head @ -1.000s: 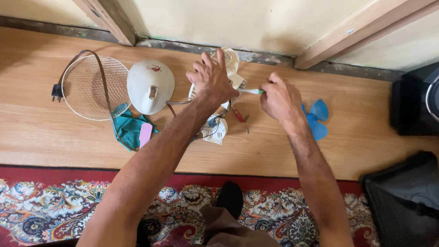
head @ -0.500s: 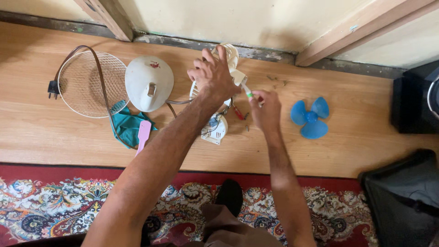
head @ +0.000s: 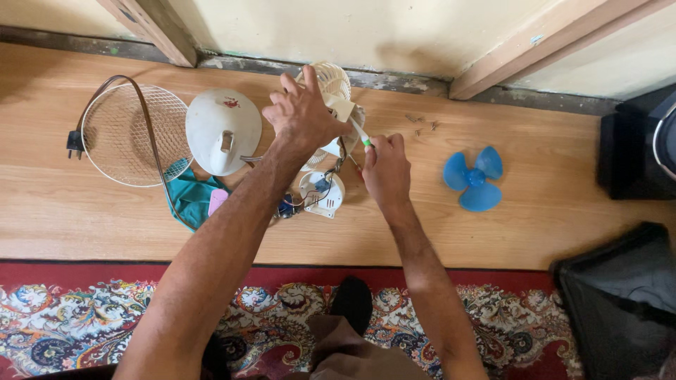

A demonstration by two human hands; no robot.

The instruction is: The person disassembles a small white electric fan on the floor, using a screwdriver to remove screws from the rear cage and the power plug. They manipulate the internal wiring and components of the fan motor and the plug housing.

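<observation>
My left hand (head: 304,112) grips the top of a small white fan body (head: 336,91) that stands on the wooden floor near the wall. My right hand (head: 385,167) is closed around a screwdriver (head: 360,134) with a green and white handle, its tip pointed up and left into the fan body. Below the fan lies a round white part (head: 322,193) with loose coloured wires and a small blue component. A blue three-blade fan propeller (head: 473,177) lies on the floor to the right of my right hand.
A wire fan grille (head: 127,134) and a white dome cover (head: 222,130) lie at the left, with a black plug (head: 74,142) and cord. A teal cloth (head: 191,198) and pink item sit below. Small screws (head: 421,124) lie near the wall. Black bags stand at right; a patterned rug (head: 84,317) is nearest me.
My right hand has moved left and down, bringing the screwdriver from a level pose to a slant against the fan body. My left hand has stayed on the fan.
</observation>
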